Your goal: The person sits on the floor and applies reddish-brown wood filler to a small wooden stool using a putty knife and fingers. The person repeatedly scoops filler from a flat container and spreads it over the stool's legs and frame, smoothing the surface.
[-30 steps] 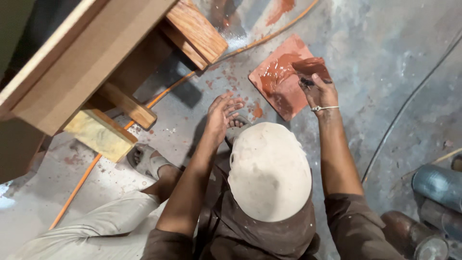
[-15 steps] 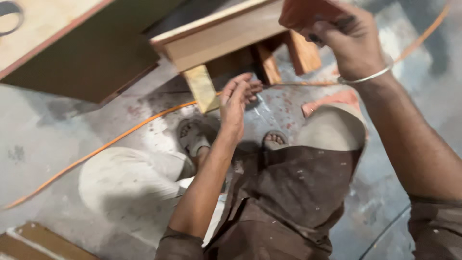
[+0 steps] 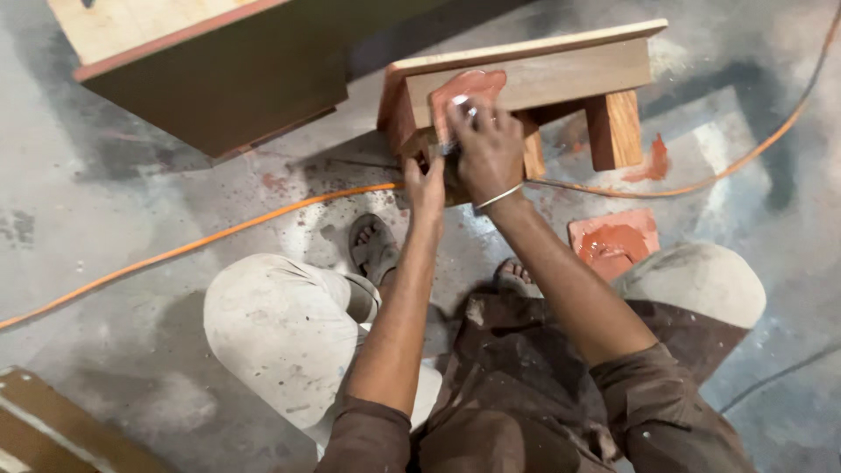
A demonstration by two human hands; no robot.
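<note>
A small wooden stool [image 3: 561,74] lies tipped on the concrete floor ahead of me. My right hand [image 3: 486,144] presses a small tool with a metal blade against the stool's side, where a patch of reddish-brown paste [image 3: 469,88] is smeared. My left hand [image 3: 425,184] grips the lower left corner of the stool, next to its leg. I am squatting, with both knees and my sandalled feet below the hands.
A flat tile [image 3: 613,238] smeared with the same reddish paste lies by my right knee. An orange cable [image 3: 219,232] crosses the floor. A large wooden cabinet [image 3: 228,66] stands at top left, and boards [image 3: 61,434] lie at bottom left.
My right hand came off the paste tile, rose, and now presses paste onto the stool's side. My left hand moved from the floor to the stool's corner. The view swung left.
</note>
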